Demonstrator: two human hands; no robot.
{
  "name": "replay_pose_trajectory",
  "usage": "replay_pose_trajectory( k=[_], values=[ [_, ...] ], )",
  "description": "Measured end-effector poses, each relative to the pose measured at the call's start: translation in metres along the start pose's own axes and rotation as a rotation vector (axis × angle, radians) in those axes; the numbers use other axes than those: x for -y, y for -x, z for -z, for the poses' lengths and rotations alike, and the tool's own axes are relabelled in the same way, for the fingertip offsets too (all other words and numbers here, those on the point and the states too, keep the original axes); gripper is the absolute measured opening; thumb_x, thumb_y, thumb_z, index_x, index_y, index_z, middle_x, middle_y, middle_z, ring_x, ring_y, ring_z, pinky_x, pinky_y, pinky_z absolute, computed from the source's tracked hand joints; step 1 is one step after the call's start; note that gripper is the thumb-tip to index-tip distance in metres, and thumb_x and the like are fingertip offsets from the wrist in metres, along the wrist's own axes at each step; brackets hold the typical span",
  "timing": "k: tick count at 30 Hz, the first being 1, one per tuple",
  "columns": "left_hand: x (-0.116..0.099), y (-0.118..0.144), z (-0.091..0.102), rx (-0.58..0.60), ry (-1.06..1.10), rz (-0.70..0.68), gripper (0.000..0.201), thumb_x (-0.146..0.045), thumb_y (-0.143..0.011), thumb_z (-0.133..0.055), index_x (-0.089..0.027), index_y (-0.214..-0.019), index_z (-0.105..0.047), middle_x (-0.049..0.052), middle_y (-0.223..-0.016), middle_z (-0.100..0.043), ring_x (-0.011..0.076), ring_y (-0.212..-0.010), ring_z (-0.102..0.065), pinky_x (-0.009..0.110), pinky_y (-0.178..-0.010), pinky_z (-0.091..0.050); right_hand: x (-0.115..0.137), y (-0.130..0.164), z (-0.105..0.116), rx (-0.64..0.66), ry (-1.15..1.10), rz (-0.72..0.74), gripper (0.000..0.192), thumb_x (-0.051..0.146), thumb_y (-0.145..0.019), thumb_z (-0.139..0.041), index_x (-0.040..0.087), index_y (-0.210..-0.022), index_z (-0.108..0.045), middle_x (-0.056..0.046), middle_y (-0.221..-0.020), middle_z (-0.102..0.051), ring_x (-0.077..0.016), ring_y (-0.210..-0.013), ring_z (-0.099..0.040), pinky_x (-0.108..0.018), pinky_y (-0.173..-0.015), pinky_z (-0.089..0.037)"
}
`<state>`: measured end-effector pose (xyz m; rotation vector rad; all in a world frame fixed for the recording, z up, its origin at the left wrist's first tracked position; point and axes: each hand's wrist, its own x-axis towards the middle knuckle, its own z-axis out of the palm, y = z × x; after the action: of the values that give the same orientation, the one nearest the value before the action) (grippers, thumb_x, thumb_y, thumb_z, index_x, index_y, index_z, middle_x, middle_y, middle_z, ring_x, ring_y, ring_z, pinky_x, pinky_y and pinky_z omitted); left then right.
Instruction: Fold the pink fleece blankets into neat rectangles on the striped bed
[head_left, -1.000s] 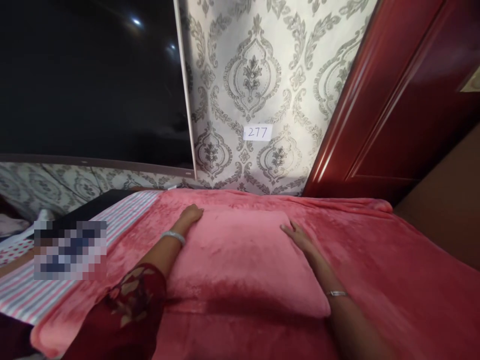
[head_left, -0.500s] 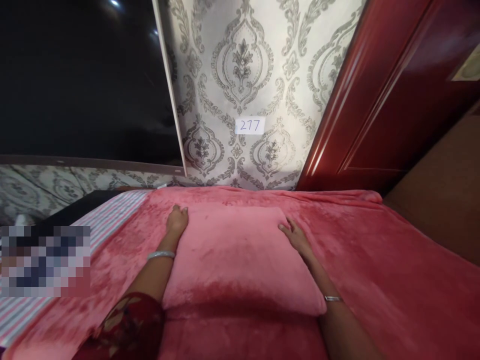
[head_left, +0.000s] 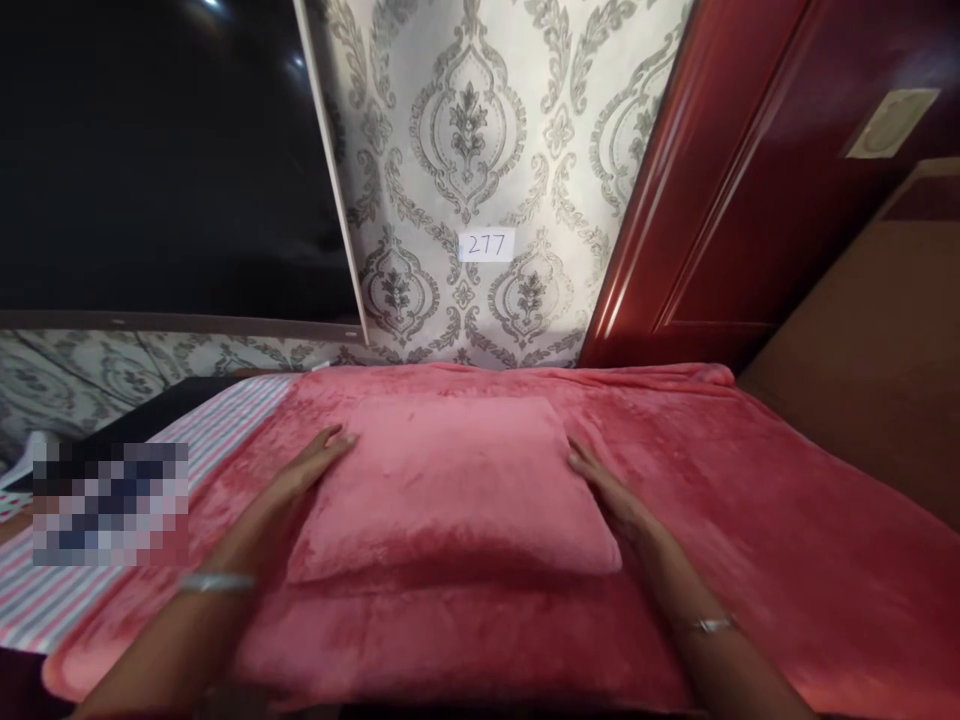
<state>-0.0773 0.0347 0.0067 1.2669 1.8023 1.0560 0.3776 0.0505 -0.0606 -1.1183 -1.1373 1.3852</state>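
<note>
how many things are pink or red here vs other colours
pink or red: 3 (pillow, blanket, door)
black: 1 (screen)
striped: 1 (sheet)
white: 1 (paper label)
total: 6

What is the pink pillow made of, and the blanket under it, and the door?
Pillow: looks like soft plush fleece, fuzzy with a gentle sheen. Blanket: seems the same velvety pink fleece, with shaded brush marks. Door: likely wood, or wood-look, under glossy dark red lacquer; light streaks shine along its panel edges.
</note>
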Motion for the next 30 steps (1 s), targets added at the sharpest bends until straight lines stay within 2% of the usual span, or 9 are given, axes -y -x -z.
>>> replay_pose_trajectory(
  k=[3, 7, 10, 12, 16, 19, 26, 28, 30],
  values=[
    [0.025, 0.021, 0.007, 0.072, -0.036, 0.065, 0.101, -0.073, -0.07, -0.067, -0.026, -0.154, -0.037, 0.012, -0.16, -0.037, 0.0361, -0.146, -0.034, 0.046, -0.118, -0.035, 0.002, 0.035, -0.004, 0.03, -0.011, -0.063, 0.092, 0.065, -0.074, -0.075, 0.032, -0.152, -0.04, -0.005, -0.157, -0.04, -0.0301, -0.142, -0.041, -0.049, -0.119, -0.031],
    [0.043, 0.05, 0.003, 0.012, -0.091, -0.003, 0.104, -0.066, -0.068, -0.071, -0.026, -0.155, -0.033, 0.008, -0.163, -0.032, 0.0359, -0.15, -0.024, 0.046, -0.121, -0.027, 0.005, 0.054, -0.012, 0.039, 0.065, -0.037, 0.096, 0.06, -0.073, -0.078, 0.033, -0.155, -0.035, -0.002, -0.158, -0.039, -0.03, -0.144, -0.038, -0.047, -0.12, -0.031],
    [0.042, 0.06, -0.001, -0.067, -0.126, -0.085, 0.091, -0.055, -0.072, -0.07, -0.024, -0.152, -0.039, 0.006, -0.16, -0.038, 0.0325, -0.151, -0.022, 0.044, -0.124, -0.022, 0.004, 0.054, -0.011, -0.016, 0.155, 0.017, 0.103, 0.057, -0.066, -0.084, 0.03, -0.154, -0.037, -0.004, -0.158, -0.039, -0.032, -0.146, -0.034, -0.047, -0.121, -0.029],
    [0.041, 0.059, -0.002, -0.076, -0.14, -0.083, 0.085, -0.051, -0.074, -0.067, -0.024, -0.15, -0.041, 0.006, -0.159, -0.04, 0.0316, -0.151, -0.024, 0.045, -0.123, -0.023, 0.001, 0.055, -0.009, -0.049, 0.176, 0.033, 0.102, 0.057, -0.065, -0.084, 0.028, -0.153, -0.04, -0.005, -0.157, -0.041, -0.0325, -0.145, -0.034, -0.047, -0.12, -0.03],
    [0.046, 0.056, 0.001, -0.064, -0.153, -0.026, 0.084, -0.049, -0.076, -0.065, -0.02, -0.151, -0.04, 0.009, -0.16, -0.038, 0.0312, -0.151, -0.025, 0.044, -0.123, -0.022, -0.006, 0.061, -0.004, -0.051, 0.133, -0.025, 0.093, 0.059, -0.07, -0.081, 0.028, -0.15, -0.044, -0.006, -0.149, -0.051, -0.0345, -0.138, -0.046, -0.05, -0.113, -0.041],
    [0.049, 0.058, 0.0, -0.062, -0.155, -0.022, 0.086, -0.05, -0.074, -0.066, -0.017, -0.15, -0.042, 0.01, -0.16, -0.038, 0.0311, -0.15, -0.026, 0.041, -0.124, -0.022, -0.009, 0.065, -0.005, -0.06, 0.122, -0.037, 0.092, 0.06, -0.07, -0.08, 0.028, -0.149, -0.046, -0.006, -0.147, -0.053, -0.0355, -0.136, -0.048, -0.051, -0.111, -0.043],
    [0.052, 0.063, 0.003, -0.055, -0.142, 0.028, 0.087, -0.06, -0.077, -0.062, -0.02, -0.151, -0.04, 0.01, -0.159, -0.039, 0.0332, -0.149, -0.03, 0.046, -0.121, -0.029, -0.006, 0.069, -0.007, -0.082, 0.139, -0.035, 0.085, 0.065, -0.073, -0.076, 0.03, -0.146, -0.05, -0.005, -0.148, -0.052, -0.0361, -0.139, -0.044, -0.053, -0.116, -0.036],
    [0.05, 0.065, 0.006, -0.044, -0.175, 0.032, 0.087, -0.062, -0.078, -0.06, -0.017, -0.15, -0.042, 0.013, -0.157, -0.042, 0.0356, -0.146, -0.035, 0.047, -0.119, -0.033, -0.008, 0.071, -0.002, -0.106, 0.17, -0.04, 0.086, 0.069, -0.074, -0.073, 0.029, -0.147, -0.049, -0.006, -0.149, -0.051, -0.036, -0.139, -0.043, -0.053, -0.118, -0.033],
    [0.043, 0.068, 0.009, -0.083, -0.258, -0.017, 0.085, -0.061, -0.079, -0.058, -0.015, -0.149, -0.042, 0.016, -0.152, -0.048, 0.0382, -0.14, -0.044, 0.05, -0.115, -0.038, -0.009, 0.075, 0.002, -0.137, 0.225, -0.046, 0.089, 0.073, -0.073, -0.07, 0.028, -0.147, -0.049, -0.008, -0.147, -0.053, -0.0376, -0.137, -0.045, -0.055, -0.117, -0.033]
  ],
)
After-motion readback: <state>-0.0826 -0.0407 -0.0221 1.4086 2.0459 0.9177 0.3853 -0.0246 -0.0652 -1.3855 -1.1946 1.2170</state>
